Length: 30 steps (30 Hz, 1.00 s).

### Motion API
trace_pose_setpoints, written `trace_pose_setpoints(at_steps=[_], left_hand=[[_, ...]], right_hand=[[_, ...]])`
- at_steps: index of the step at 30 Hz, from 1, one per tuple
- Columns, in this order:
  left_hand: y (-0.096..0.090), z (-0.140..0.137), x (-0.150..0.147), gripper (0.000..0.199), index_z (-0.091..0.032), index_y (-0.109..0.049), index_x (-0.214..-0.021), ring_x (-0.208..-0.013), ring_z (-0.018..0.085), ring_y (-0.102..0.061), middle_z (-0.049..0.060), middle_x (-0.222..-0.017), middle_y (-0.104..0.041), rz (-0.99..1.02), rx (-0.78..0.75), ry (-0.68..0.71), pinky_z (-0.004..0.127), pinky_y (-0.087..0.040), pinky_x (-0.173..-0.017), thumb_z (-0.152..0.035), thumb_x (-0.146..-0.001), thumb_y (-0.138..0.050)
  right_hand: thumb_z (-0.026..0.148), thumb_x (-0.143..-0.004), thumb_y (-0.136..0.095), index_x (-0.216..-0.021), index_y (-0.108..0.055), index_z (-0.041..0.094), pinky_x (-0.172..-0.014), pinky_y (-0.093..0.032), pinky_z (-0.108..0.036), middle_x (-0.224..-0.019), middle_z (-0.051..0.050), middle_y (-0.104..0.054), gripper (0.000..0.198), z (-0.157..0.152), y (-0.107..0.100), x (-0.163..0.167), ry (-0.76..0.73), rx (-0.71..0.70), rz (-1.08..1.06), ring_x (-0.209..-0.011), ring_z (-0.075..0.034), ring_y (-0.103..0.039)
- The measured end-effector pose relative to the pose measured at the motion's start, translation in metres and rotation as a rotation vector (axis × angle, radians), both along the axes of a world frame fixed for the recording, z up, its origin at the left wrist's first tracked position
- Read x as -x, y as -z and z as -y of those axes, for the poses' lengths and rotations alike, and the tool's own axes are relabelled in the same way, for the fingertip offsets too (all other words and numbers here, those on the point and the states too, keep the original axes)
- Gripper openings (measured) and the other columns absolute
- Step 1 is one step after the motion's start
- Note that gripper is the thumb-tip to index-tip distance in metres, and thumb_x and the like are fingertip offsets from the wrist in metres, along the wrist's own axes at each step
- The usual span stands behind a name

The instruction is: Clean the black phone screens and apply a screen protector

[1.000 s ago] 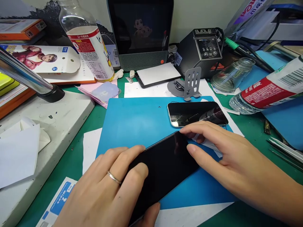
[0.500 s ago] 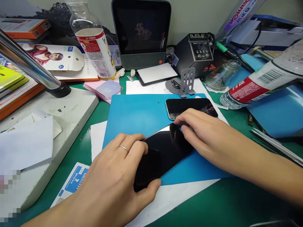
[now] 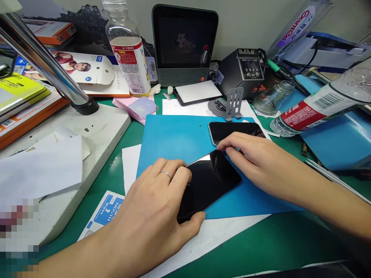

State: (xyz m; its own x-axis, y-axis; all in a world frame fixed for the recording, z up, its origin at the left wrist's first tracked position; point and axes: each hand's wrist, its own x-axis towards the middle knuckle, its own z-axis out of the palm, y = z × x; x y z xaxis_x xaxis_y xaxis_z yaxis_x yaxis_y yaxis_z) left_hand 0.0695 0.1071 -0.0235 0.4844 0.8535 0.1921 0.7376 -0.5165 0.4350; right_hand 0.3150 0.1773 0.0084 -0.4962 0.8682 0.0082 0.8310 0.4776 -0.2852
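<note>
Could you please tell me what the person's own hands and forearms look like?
The left hand is ungloved and wears a thin, silver-coloured ring on one finger. The right hand is ungloved, with no ring visible. No sleeve, watch or bracelet shows on either forearm.

I read "Wipes" and "2" on the wipe packet [image 3: 104,213], and "TTERY" ending a word on the yellow box [image 3: 21,92]. Lettering on the clear plastic wrapper [image 3: 301,25] looked like "Ganten." I couldn't make out the Chinese print on the drink bottle [image 3: 131,65] or the water bottle [image 3: 342,88].
</note>
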Motion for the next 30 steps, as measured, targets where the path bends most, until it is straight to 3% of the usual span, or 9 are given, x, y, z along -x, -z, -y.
trace_pose_setpoints(at_steps=[10, 30], left_hand=[[0.0, -0.002, -0.001, 0.025, -0.022, -0.046, -0.095, -0.1, 0.029, -0.059, 0.011, -0.116, -0.064, 0.002, -0.011, 0.013, 0.044, -0.053, -0.077, -0.034, -0.084, -0.066], [-0.002, -0.001, 0.0, 0.023, -0.021, -0.047, -0.094, -0.089, 0.027, -0.055, 0.009, -0.103, -0.064, -0.018, -0.033, -0.004, 0.043, -0.051, -0.072, -0.035, -0.085, -0.063]], right_hand=[[0.029, -0.102, -0.038, -0.106, -0.067, 0.02, -0.081, -0.049, -0.037, -0.108, -0.008, -0.072, 0.031, 0.001, -0.001, 0.006, 0.011, -0.029, 0.054, -0.098, -0.025, -0.068], [0.033, -0.099, -0.037, -0.099, -0.066, 0.022, -0.073, -0.047, -0.037, -0.102, -0.007, -0.072, 0.031, -0.014, -0.011, 0.017, 0.053, 0.105, 0.195, -0.091, -0.025, -0.066]])
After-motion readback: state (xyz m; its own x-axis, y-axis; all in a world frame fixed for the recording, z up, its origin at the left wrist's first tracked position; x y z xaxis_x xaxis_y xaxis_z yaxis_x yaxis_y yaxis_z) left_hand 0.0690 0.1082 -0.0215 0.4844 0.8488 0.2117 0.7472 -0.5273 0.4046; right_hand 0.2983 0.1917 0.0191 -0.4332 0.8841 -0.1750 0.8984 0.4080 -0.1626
